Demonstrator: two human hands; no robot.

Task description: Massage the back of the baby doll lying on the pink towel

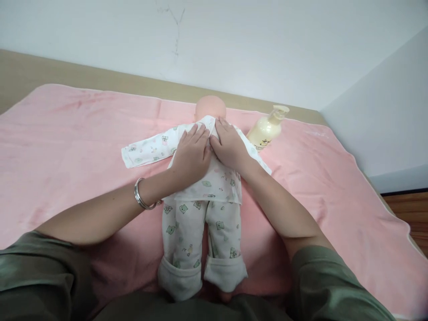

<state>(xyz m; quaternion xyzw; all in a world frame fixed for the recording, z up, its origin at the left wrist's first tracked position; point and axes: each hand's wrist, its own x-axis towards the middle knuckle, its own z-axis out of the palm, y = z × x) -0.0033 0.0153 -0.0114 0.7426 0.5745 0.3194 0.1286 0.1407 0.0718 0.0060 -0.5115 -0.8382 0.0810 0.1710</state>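
Observation:
A baby doll (211, 107) lies stretched out on a pink blanket, its bald head away from me. It wears a white printed top (214, 189) and matching trousers (187, 227) with turned-up cuffs. My left hand (192, 154) rests flat on the upper part of the top, fingers extended. Beside it, my right hand (230, 147) lies flat near the collar, its thumb close to the left hand. Both palms hide part of the top. One sleeve (150, 149) spreads to the left; the other reaches right, partly behind my right wrist.
A cream pump bottle (265, 131) stands, looking tilted, to the right of the doll. The pink blanket (83, 147) covers a beige surface (20, 73) that meets a white wall. Brown wood (409, 211) shows beyond the right edge.

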